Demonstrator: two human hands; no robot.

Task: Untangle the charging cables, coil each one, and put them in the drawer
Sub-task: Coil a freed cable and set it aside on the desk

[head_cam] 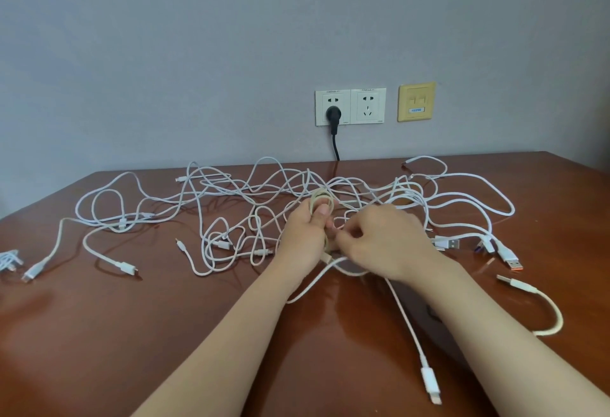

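Grey wall (231, 36) at the back, brown glossy bench (99, 334) in front of you. White cable tangle (231, 192) sprawls across the far half, left to right, w/ connectors lying loose at both ends. Your hands meet at centre over the tangle. Left hand (305, 235) grips a beige coil (321, 198), thumb through the loops. Right hand (379, 241), fingers curled, pinches at the coil's near part, touching the left. One white cable (409, 327) trails near-right under your right forearm. Short beige cable (548, 314) lies apart at right. Small white bundle (8, 259) at the left edge. Double socket (350, 106) on the wall, black plug (333, 114) in its left half.
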